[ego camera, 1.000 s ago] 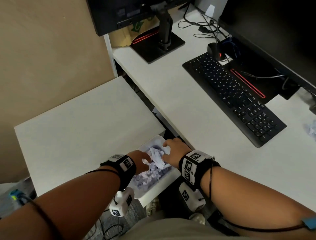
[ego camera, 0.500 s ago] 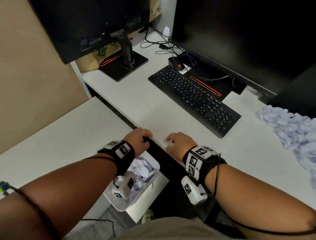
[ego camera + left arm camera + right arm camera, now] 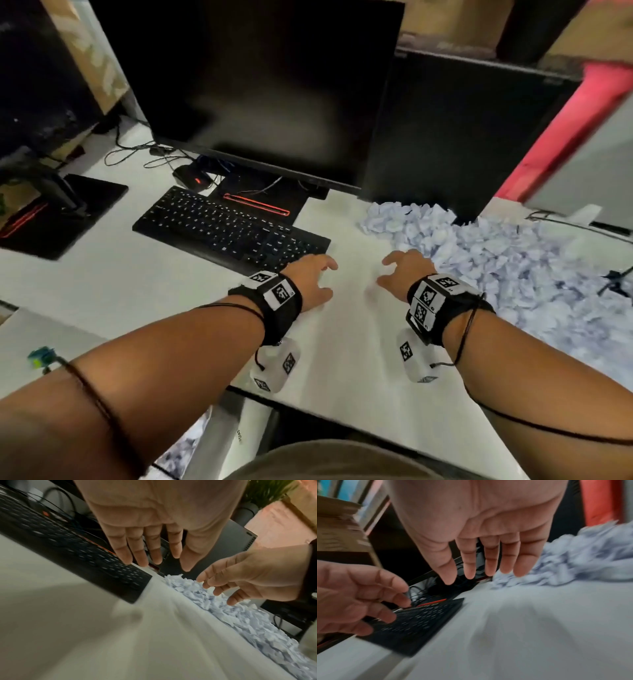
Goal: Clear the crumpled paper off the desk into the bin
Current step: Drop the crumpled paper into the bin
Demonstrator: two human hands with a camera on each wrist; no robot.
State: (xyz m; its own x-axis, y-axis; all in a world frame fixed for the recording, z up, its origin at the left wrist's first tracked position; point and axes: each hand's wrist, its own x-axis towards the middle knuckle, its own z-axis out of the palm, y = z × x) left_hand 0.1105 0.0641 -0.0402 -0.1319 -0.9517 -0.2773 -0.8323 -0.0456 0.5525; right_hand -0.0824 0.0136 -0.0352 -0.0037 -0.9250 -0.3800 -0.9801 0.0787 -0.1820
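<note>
Heaped along the white bench point(image 3: 342, 342) right of the black keyboard point(image 3: 229, 229), pale-blue crumpled paper point(image 3: 513, 260), probably light and springy, best scooped from beneath; both hands point(image 3: 313, 281) point(image 3: 406, 270) empty, fingers relaxed.

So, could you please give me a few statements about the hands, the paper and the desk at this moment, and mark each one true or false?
1. Both hands are empty, with fingers loosely spread: the left hand and the right hand. True.
2. The crumpled paper lies to the right of the keyboard on the desk. True.
3. The left hand grips a ball of paper. False: it holds nothing and hovers by the keyboard's near right corner.
4. The monitor shows a bright picture. False: its screen is dark.
5. The right hand is nearer the paper than the left hand. True.
6. The desk is already cleared of paper. False: a large heap remains.
</note>
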